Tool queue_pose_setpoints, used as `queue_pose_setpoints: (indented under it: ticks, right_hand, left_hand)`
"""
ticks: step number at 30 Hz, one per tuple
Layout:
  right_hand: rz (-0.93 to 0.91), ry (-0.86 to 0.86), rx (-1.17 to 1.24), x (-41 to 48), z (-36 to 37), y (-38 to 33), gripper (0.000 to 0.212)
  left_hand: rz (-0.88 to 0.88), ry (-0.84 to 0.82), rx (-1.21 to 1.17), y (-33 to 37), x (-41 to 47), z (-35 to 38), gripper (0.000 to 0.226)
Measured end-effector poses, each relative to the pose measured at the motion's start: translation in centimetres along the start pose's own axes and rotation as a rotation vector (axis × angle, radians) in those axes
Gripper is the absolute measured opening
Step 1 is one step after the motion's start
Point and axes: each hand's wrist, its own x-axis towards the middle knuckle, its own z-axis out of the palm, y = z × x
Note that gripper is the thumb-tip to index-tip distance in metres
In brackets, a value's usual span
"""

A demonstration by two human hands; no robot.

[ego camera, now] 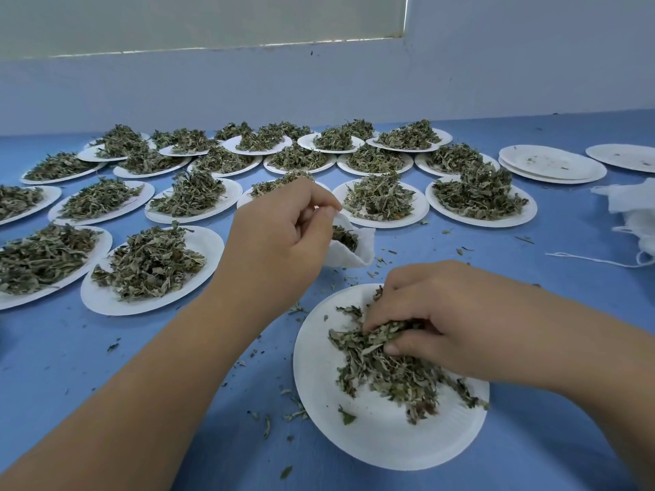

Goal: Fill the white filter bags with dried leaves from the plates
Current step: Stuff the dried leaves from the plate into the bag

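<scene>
Now the right hand (436, 320) is down on the near plate (372, 430), a white paper plate on the blue table (106, 366). Its fingers are curled into the loose heap of dried leaves (390, 370), and the thumb closes on a clump of them. The front and left of this plate are mostly bare.

Just behind the near plate and slightly left, the left hand (283, 235) is held above the table. It pinches the rim of a white filter bag (351, 256) between thumb and fingertips, so the mouth gapes toward the right. Some leaves lie inside the bag, dark against the cloth. The bag is apart from the near plate; whether its bottom touches the table I cannot tell.

Left of the near plate and behind it, many more paper plates stand in rows, each heaped with leaves. The closest full plate (106, 303) lies beyond the left forearm. Far behind the near plate, to the right, is a short stack of empty plates (553, 164), with one more empty plate (623, 157) at the frame edge. Right of the near plate and further back, a pile of white bags (634, 207) with a loose string (584, 258) lies on the table. Leaf crumbs (297, 414) are scattered round the near plate. A pale wall (319, 83) rises behind the table.
</scene>
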Motion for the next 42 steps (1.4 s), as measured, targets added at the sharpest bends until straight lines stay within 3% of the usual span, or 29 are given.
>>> queue_pose_setpoints:
  ticks: [5, 12, 16, 25, 34, 42]
  right_hand:
    - [-0.001, 0.051, 0.058, -0.1, -0.4, 0.1, 0.022]
    - [0.024, 0.253, 0.319, -0.6, -1.6, -0.1, 0.013]
    - [0.056, 0.334, 0.491, -0.4, -1.6, -0.3, 0.018]
    - [0.141, 0.559, 0.605, 0.3, -0.9, -0.7, 0.015]
    - [0.234, 0.555, 0.42, 0.3, -0.7, -1.0, 0.012]
    - [0.259, 0.462, 0.554, 0.1, -1.2, -0.9, 0.033]
  left_hand:
    - [0.003, -0.001, 0.0, 0.0, 0.0, 0.0, 0.013]
    - [0.023, -0.011, 0.004, 0.2, -0.2, 0.0, 0.012]
    - [0.062, -0.036, 0.025, 0.5, -0.3, 0.2, 0.013]
    - [0.123, -0.053, 0.05, 1.3, -0.7, 0.8, 0.014]
    - [0.157, -0.057, 0.052, 1.8, -1.1, 1.3, 0.012]
    - [0.101, -0.061, 0.018, 1.6, -1.2, 1.5, 0.011]
